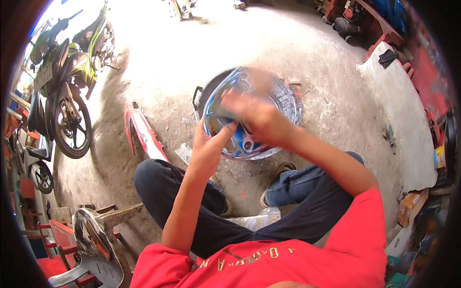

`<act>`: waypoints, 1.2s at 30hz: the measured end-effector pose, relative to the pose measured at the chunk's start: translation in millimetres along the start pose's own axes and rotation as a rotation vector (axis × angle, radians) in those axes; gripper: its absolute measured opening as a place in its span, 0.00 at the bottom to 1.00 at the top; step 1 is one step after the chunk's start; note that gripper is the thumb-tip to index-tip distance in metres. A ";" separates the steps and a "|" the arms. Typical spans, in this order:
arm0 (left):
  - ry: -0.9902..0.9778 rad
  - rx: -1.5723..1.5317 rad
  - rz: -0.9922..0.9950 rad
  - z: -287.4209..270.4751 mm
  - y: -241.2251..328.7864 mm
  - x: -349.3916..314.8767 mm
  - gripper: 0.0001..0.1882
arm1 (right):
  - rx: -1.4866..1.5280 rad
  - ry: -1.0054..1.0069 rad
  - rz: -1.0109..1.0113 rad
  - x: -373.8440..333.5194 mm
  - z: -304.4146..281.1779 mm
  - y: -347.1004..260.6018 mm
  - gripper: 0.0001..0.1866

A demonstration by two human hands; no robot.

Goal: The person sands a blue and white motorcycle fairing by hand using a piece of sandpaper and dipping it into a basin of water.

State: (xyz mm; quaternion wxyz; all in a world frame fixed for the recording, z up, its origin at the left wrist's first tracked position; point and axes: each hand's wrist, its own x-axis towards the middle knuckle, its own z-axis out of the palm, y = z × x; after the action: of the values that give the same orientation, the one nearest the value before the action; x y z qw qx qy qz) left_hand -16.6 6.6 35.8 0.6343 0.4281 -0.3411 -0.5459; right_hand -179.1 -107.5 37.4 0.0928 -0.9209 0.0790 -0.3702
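Note:
A curved blue, white and silver panel [235, 137], which looks like a motorcycle body part, is held tilted over a round dark basin [207, 89] on the floor. My left hand [211, 139] grips its near left edge, thumb on the front face and fingers behind, out of sight. Across the panel's middle lies my right hand [261, 117], smeared by motion. Its fingers point left and appear to touch or hover just over the surface; whether anything is under them I cannot make out. A small round fitting or hole shows low on the panel.
A red-and-white body panel [144, 132] lies on the concrete floor left of the basin. Motorcycles [72, 96] stand farther left. A worn chair [98, 245] is at lower left, a white ledge [394, 105] at right. My bent knees flank the near side.

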 end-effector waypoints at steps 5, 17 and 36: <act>-0.029 0.042 -0.048 10.5 -0.6 -0.3 0.18 | -0.109 0.042 0.223 -11.8 -15.6 57.5 0.26; 0.016 0.084 0.005 3.2 -4.3 1.2 0.17 | 0.019 0.032 0.197 -5.9 6.3 19.5 0.32; -0.034 0.134 0.019 6.2 5.3 -3.4 0.17 | -0.046 0.001 0.170 -0.4 -6.0 2.9 0.31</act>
State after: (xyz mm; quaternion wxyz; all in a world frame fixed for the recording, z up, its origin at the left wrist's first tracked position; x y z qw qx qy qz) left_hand -20.7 9.0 43.2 0.6035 0.4570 -0.3916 -0.5230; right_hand -183.8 -110.9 40.7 0.1026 -0.9126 0.1656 -0.3595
